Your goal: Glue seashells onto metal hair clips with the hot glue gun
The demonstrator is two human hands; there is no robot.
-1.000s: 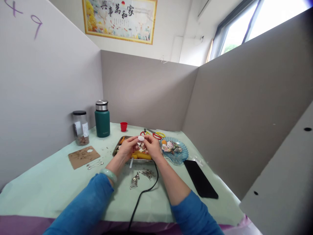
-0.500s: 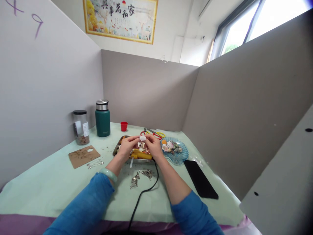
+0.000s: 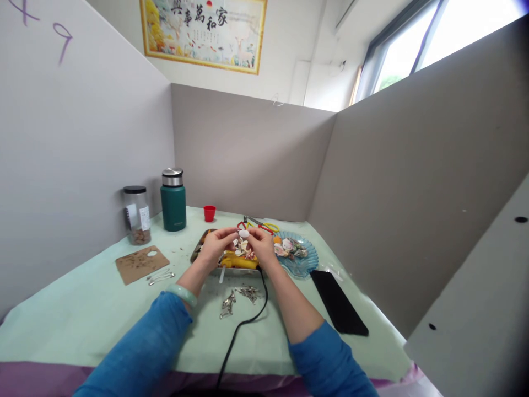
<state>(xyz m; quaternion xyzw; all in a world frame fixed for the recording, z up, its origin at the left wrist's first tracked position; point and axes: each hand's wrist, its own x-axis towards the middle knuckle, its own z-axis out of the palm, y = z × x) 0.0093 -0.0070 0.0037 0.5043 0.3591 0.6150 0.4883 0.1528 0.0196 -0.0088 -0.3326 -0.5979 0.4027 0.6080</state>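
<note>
A small white oval piece (image 3: 244, 234) is pinched at fingertip height over the metal tray (image 3: 194, 258). My left hand (image 3: 215, 246) has its thumb and fingers closed at the piece's left edge, a jade-coloured bangle (image 3: 184, 295) on its wrist. From the other side, my right hand (image 3: 262, 246) grips the right edge between thumb and fingers. Beneath the hands, the tray holds small white and pinkish pieces (image 3: 243, 248) and a yellow glue gun (image 3: 238, 261), whose black cord (image 3: 243, 325) runs toward the front edge. The hands partly cover the tray.
Small metal clips (image 3: 228, 305) lie before the tray. Right are a blue plate (image 3: 308, 264) of ornaments and a black phone-like slab (image 3: 341, 303). Behind are scissors (image 3: 268, 227) and a red cup (image 3: 209, 214). Left stand a green flask (image 3: 173, 201), a jar (image 3: 138, 215) and brown card (image 3: 140, 266).
The white oval piece has moved slightly right and turned a little between my fingertips. My right hand has shifted slightly right; the things on the table stay put.
</note>
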